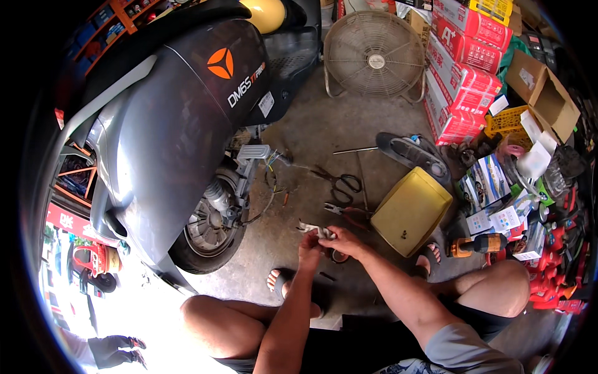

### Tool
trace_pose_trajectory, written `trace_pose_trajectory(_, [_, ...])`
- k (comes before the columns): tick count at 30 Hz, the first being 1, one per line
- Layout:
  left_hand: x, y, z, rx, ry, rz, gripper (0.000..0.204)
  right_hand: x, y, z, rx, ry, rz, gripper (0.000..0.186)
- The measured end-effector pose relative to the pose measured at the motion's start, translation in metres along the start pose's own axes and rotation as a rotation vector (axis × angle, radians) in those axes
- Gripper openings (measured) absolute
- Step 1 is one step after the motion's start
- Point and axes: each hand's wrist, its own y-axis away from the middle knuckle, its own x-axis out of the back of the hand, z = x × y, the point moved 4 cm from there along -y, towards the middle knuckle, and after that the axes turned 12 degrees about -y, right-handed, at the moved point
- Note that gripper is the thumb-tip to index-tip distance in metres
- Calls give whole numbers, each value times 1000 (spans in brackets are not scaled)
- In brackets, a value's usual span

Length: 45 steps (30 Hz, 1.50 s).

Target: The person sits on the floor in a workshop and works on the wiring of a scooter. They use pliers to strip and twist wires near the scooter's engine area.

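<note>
My left hand (310, 248) and my right hand (344, 242) are together low in the middle, fingers closed on a small pale, irregular part (317, 229); its exact kind is unclear. Pliers with red grips (352, 215) lie just beyond it, near black-handled scissors (346, 187). A yellow tray (411, 210) with a small dark item inside rests to the right. On the left stands a grey scooter (168, 143), its rear wheel (208, 230) exposed, with thin wires (271, 177) hanging from a metal bracket beside the wheel.
A metal floor fan (374, 53) stands at the back, beside stacked red boxes (461, 84). A black plastic cover (405, 153) and long rod tools lie behind the tray. Clutter and a drill (473, 246) crowd the right. Another person's legs (115, 349) show at the lower left.
</note>
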Motion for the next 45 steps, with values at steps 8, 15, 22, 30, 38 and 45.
trace_pose_trajectory(8, [-62,23,55,262,525,-397,68,73,-2,6,115,176,682,20])
trace_pose_trajectory(15, [-35,8,43,281,728,-229,75,-6,6,-59,424,537,324,29])
trace_pose_trajectory(22, [-66,15,32,358,282,-217,61,46,-1,-16,100,559,435,20])
trace_pose_trajectory(30, [-23,5,0,257,176,140,18,14,7,18,-305,-327,124,20])
trace_pose_trajectory(38, [27,19,-40,332,-682,284,30,5,7,-13,-486,237,-195,33])
trace_pose_trajectory(45, [-8,18,-20,-3,-960,136,28,56,-11,-48,-20,-295,169,29])
